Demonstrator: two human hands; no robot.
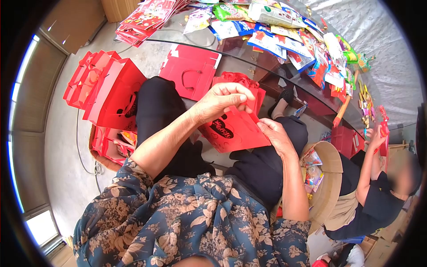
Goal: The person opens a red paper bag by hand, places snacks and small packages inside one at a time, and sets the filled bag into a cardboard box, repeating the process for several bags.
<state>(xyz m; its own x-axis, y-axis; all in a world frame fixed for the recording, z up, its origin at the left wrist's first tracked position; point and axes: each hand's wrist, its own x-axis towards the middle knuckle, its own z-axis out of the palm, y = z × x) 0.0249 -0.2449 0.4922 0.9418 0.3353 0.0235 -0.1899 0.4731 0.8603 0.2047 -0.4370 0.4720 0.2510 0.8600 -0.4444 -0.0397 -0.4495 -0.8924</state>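
A red paper gift bag (235, 132) with a black printed emblem hangs tilted over my lap. My right hand (273, 132) grips its right edge, thumb on the near face. My left hand (223, 101) is above the bag's upper left edge, with fingers curled towards the thumb; whatever may be between the fingertips is too small to make out. Just behind the bag is more red crumpled material (235, 79). A flat red bag with a handle (190, 72) lies beyond my left wrist.
Several standing red bags (106, 89) are left of my knee, above a box of red packages (111, 144). A glass table (231, 46) carries snack packets (284, 40) and red printed bags (147, 20). A cardboard box (327, 178) and a co-worker (373, 196) are on the right.
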